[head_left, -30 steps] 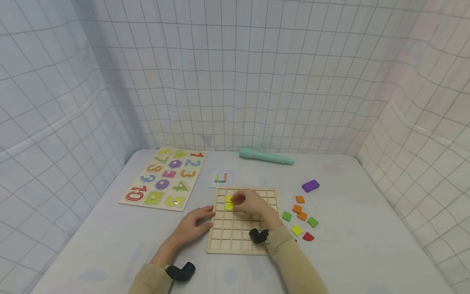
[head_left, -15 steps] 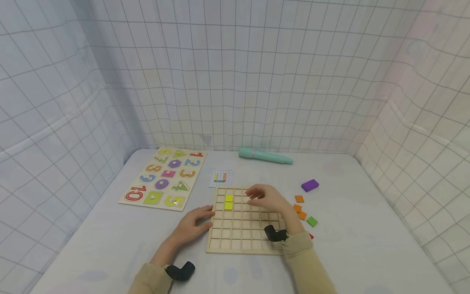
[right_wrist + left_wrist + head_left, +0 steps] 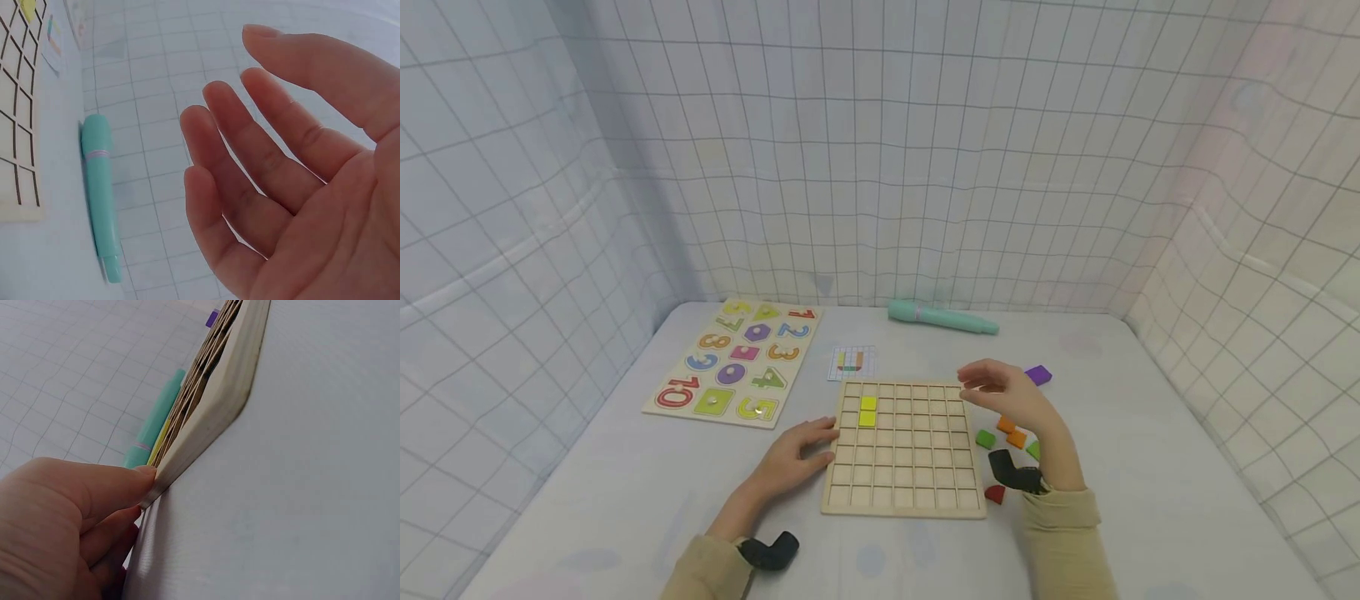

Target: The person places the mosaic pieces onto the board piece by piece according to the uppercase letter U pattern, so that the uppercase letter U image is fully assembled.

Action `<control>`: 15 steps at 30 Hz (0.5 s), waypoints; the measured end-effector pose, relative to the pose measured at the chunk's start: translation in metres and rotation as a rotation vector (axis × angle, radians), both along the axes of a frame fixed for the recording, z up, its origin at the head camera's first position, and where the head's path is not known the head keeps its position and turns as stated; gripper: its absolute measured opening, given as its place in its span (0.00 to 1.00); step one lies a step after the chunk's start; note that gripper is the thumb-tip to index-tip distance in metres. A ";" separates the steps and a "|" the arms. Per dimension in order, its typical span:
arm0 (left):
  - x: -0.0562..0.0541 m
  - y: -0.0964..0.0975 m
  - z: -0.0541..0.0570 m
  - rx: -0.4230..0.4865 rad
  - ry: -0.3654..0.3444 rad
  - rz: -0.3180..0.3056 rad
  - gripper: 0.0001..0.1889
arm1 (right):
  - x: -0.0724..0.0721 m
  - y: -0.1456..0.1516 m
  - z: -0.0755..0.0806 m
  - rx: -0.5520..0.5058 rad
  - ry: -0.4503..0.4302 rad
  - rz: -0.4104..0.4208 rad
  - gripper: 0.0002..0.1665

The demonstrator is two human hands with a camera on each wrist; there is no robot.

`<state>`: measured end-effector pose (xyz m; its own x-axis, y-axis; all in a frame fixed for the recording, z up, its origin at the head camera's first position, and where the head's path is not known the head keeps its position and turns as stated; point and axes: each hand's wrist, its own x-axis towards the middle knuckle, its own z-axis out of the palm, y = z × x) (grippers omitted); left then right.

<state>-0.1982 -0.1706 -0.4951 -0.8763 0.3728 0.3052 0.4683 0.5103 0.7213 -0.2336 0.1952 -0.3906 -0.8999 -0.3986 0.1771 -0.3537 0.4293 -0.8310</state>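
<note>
A wooden grid board (image 3: pixel 902 475) lies on the table, with two yellow square tiles (image 3: pixel 868 411) one behind the other in cells near its far left. My left hand (image 3: pixel 792 460) touches the board's left edge with its fingertips and thumb; in the left wrist view the thumb tip (image 3: pixel 147 477) is right at the rim. My right hand (image 3: pixel 1007 393) is over the board's far right corner, fingers loosely bent, palm bare in the right wrist view. Near it lie orange tiles (image 3: pixel 1017 439), a green tile (image 3: pixel 986 439) and a red quarter-round piece (image 3: pixel 995 494). The right forearm hides some pieces.
A number puzzle board (image 3: pixel 733 367) lies at the left. Behind the grid board is a small pattern card (image 3: pixel 852 363) with a coloured U shape. Farther back rests a teal marker-like stick (image 3: pixel 943 317). A purple block (image 3: pixel 1038 375) sits behind my right hand. Grid-patterned cloth walls surround the table.
My right hand has moved away from the yellow tiles, rightward across the board to its far right corner. Both yellow tiles stay in their cells. The left hand has stayed at the edge.
</note>
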 end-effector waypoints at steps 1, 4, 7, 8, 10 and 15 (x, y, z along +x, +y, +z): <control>0.000 0.000 0.001 -0.004 -0.003 0.000 0.18 | 0.001 0.004 0.002 0.007 0.008 -0.010 0.20; 0.000 0.000 0.002 -0.007 -0.009 0.003 0.18 | 0.005 0.014 0.005 0.032 0.020 -0.036 0.19; 0.000 0.000 0.003 -0.007 -0.009 0.005 0.18 | 0.012 0.018 0.014 0.055 0.037 -0.041 0.18; 0.000 0.000 0.003 -0.004 -0.008 0.005 0.18 | 0.015 0.018 0.018 0.060 0.039 -0.043 0.18; 0.000 0.000 0.003 -0.004 -0.002 0.001 0.18 | 0.020 0.019 0.025 0.076 0.050 -0.045 0.17; 0.000 0.000 0.001 -0.002 0.004 0.001 0.18 | 0.018 0.028 0.019 0.092 0.057 -0.027 0.15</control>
